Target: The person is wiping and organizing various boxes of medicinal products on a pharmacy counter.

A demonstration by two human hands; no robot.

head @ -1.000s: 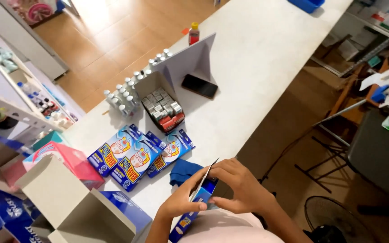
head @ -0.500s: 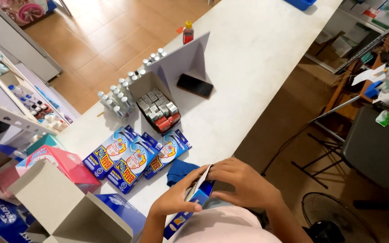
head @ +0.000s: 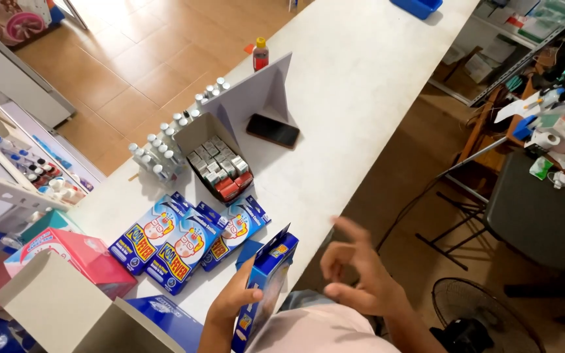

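The right hand (head: pixel 361 278) has come off the blue carton (head: pixel 264 281) and now hangs free beside it, fingers loosely curled and holding nothing. Half a second ago both hands worked at its top flap. The left hand (head: pixel 235 297) alone grips the carton now, upright at the near edge of the bench (head: pixel 361 85), so the flap work seems finished. Three similar blue cartons (head: pixel 188 232) lie flat on the white bench, near an open box of small packs (head: pixel 220 171), little bottles (head: pixel 161 147) and a dark phone (head: pixel 273 131). Beyond are a wooden floor (head: pixel 132 65) and shelves (head: pixel 14 163).
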